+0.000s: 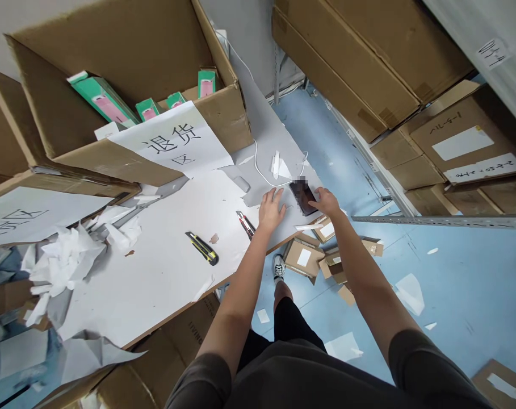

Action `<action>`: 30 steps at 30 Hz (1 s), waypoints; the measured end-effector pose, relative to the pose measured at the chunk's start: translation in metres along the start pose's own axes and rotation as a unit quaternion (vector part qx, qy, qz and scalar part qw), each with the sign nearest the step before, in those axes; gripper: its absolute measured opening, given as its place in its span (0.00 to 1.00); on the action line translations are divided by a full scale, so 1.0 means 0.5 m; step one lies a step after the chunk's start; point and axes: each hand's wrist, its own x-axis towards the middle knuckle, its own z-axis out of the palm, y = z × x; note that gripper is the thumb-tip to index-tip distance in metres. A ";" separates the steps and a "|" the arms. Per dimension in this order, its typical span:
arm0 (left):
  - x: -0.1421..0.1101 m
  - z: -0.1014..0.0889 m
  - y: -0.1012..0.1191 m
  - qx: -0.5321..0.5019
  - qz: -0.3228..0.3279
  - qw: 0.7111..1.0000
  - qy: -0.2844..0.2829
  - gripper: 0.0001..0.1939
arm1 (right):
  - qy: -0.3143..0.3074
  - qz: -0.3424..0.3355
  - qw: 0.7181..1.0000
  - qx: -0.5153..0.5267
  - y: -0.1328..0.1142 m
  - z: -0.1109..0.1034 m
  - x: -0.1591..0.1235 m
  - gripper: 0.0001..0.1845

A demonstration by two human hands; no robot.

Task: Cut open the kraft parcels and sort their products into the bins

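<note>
From the head view, I saw my left hand (271, 209) lying flat on the white paper-covered tabletop (164, 267), palm down, fingers spread wide and closed on nothing. My right hand (326, 201) reached to the dark, glossy rectangular phone (303, 197) at the table's far edge; its fingertips touched the phone's right side, but I could not tell whether they were gripping it or only resting against it. The phone lay flat on the tabletop, just to the right of my left hand, and a thin white cable (264, 173) curved across the grey sheet beside it.

Near my left hand, toward me, lay a slim red-and-black utility knife (245, 223), and further left a stubbier black-and-yellow utility knife (202, 248), both flat on the smooth paper. Crumpled white paper scraps (66, 261) were heaped at the table's left end, soft and creased against the flat surface.

Behind the table stood a large open corrugated cardboard box (125, 62) holding green flat cartons with pink panels (102, 99). A white sheet with black handwritten characters (172, 145) hung over its front flap.

Below the table edge, on the pale blue floor (453, 284), small brown cardboard boxes with white labels (304, 258) lay tumbled together, with torn paper pieces scattered round them. To the right, big brown cartons (368, 62) were stacked on a grey metal shelf rack (445, 220), some bearing white labels.
</note>
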 end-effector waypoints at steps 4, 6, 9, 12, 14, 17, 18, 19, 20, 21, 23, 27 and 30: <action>-0.001 0.002 -0.001 0.000 0.004 1.000 0.002 0.32 | 0.053 0.043 0.998 -0.005 -0.030 0.010 0.021 0.23; -0.001 -0.003 -0.003 0.002 0.005 1.000 0.004 0.32 | 0.085 0.050 0.995 0.007 -0.044 0.003 0.032 0.23; -0.001 -0.014 -0.007 0.006 -0.002 1.000 0.009 0.32 | 0.117 0.031 0.992 0.029 -0.057 -0.021 0.038 0.22; -0.001 -0.025 -0.008 0.010 -0.012 1.000 0.013 0.32 | 0.137 0.000 0.990 0.030 -0.065 -0.046 0.026 0.22; 0.000 -0.030 -0.006 0.010 -0.014 1.000 0.014 0.32 | 0.147 -0.015 0.989 0.025 -0.071 -0.059 0.013 0.23; 0.001 -0.033 -0.003 0.009 -0.014 1.000 0.017 0.33 | 0.155 -0.028 0.987 0.018 -0.080 -0.070 -0.004 0.26; 0.001 -0.035 -0.003 0.009 -0.013 1.000 0.018 0.33 | 0.155 -0.031 0.987 0.015 -0.083 -0.073 -0.008 0.27; 0.001 -0.037 -0.004 0.008 -0.012 1.000 0.018 0.33 | 0.155 -0.033 0.987 0.011 -0.086 -0.077 -0.011 0.28; -0.001 -0.041 -0.005 0.007 -0.012 1.000 0.019 0.33 | 0.156 -0.037 0.987 0.006 -0.089 -0.082 -0.014 0.29; -0.003 -0.045 -0.006 0.006 -0.012 1.000 0.020 0.32 | 0.158 -0.042 0.987 0.001 -0.093 -0.088 -0.018 0.29; -0.010 -0.057 -0.009 0.006 -0.014 1.000 0.022 0.32 | 0.165 -0.057 0.985 -0.007 -0.104 -0.102 -0.031 0.31; -0.038 -0.093 -0.022 0.003 -0.023 0.999 0.037 0.33 | 0.186 -0.078 0.979 -0.033 -0.154 -0.125 -0.084 0.33; -0.074 -0.127 -0.045 -0.004 -0.034 0.998 0.061 0.32 | 0.191 -0.094 0.975 -0.056 -0.212 -0.117 -0.141 0.34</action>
